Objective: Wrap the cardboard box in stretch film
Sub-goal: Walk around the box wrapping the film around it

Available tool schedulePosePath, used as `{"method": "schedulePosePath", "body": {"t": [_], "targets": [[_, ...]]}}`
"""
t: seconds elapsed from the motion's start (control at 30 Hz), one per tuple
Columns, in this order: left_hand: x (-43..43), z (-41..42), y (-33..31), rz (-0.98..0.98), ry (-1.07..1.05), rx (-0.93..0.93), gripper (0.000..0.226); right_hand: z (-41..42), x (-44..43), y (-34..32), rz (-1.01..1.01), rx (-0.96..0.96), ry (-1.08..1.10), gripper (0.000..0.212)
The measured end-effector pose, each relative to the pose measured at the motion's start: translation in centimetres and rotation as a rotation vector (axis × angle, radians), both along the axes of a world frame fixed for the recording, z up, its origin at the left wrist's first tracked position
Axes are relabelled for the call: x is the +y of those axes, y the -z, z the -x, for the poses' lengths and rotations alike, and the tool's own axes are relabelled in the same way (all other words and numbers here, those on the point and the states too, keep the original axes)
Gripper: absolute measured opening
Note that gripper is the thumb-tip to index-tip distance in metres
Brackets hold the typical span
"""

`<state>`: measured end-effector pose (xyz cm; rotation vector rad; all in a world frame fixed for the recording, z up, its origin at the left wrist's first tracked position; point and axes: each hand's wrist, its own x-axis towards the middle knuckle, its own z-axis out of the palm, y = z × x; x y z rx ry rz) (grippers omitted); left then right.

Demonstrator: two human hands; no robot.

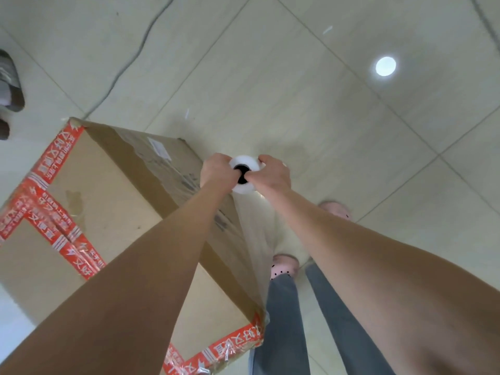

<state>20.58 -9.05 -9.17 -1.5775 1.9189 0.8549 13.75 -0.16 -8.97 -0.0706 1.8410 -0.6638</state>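
A tall brown cardboard box [108, 201] sealed with red printed tape stands on the floor at the left. I look straight down at a white stretch film roll [243, 165] held upright beside the box's right side. My left hand [216, 169] grips the roll's left edge, thumb at its dark core. My right hand [270, 171] grips the right edge, thumb also at the core. A clear sheet of film [254, 239] runs from the roll down to the box's near right corner and lies over the box's right face.
The floor [324, 90] is pale tile with a bright light reflection at the upper right. A grey cable [135, 55] lies across the upper left tiles. My legs in grey trousers and pink shoes [284, 269] stand right of the box. Another person's shoe [10, 79] shows at the left edge.
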Motion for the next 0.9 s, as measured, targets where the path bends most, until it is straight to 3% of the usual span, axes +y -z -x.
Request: {"method": "schedulePosePath", "body": {"t": [0.2, 0.33, 0.4, 0.47, 0.53, 0.7, 0.83, 0.9], "targets": [[-1.0, -1.4, -0.4, 0.056, -0.133, -0.001, 0.015, -0.4, -2.0, -0.6, 0.009, 0.009, -0.111, 0.044], [-1.0, -2.1, -0.8, 0.066, -0.108, -0.109, 0.009, -1.2, -2.7, -0.5, 0.016, -0.017, -0.199, 0.046], [-1.2, -2.3, -0.9, 0.052, -0.096, -0.152, 0.011, -1.7, -3.2, -0.3, 0.009, -0.053, -0.240, 0.037], [-1.4, -2.5, -0.8, 0.049, -0.101, -0.168, 0.014, -1.8, -3.6, 0.0, 0.005, -0.041, -0.303, 0.012], [-1.5, -2.4, -0.5, 0.042, -0.058, -0.164, 0.018, -1.5, -3.8, 0.3, 0.008, -0.020, -0.357, 0.020], [-1.8, -2.2, -0.1, 0.075, 0.110, -0.126, 0.027, -1.3, -4.4, 0.1, -0.007, 0.022, -0.404, 0.011], [-3.2, -3.2, -0.3, 0.074, -0.107, -0.100, 0.018, -1.4, -5.8, -0.1, 0.017, 0.100, -0.366, 0.033], [-3.8, -3.7, -0.5, 0.054, -0.271, -0.066, 0.015, -1.5, -6.7, 0.0, 0.020, 0.161, -0.366, 0.033]]}}
